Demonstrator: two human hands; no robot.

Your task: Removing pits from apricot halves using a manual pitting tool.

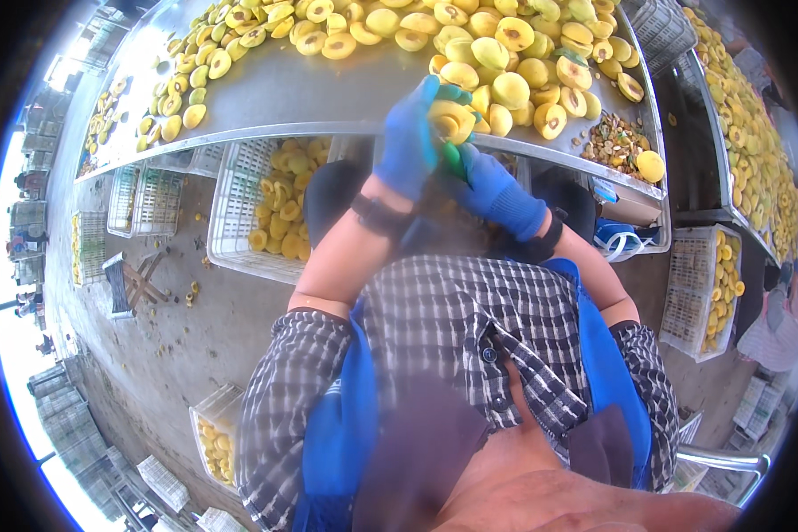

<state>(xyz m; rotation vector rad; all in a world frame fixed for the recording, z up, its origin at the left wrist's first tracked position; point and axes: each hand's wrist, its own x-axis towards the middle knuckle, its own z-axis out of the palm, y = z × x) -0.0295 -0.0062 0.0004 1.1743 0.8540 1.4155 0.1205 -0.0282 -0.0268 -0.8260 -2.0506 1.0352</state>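
Note:
Both my hands wear blue knitted gloves with green fingertips and meet over the near edge of a metal table (310, 97). A yellow peach (453, 122) is held in my left hand (409, 146), with a rounded hollow facing up. Just below it, my right hand (498, 188) is closed round a tool with a green handle (454, 160). Its working end is hidden against the peach and the fingers. Beyond my hands lies a heap of yellow peaches (511, 90), many of them halved, some with brown-red centres.
Pits and scraps (614, 142) lie in the table's right corner. Under the table stands a white crate of peach halves (248, 253). Another crate (688, 293) stands at right, beside a second heaped table (745, 133). A small folding stool (133, 284) is on the floor at left.

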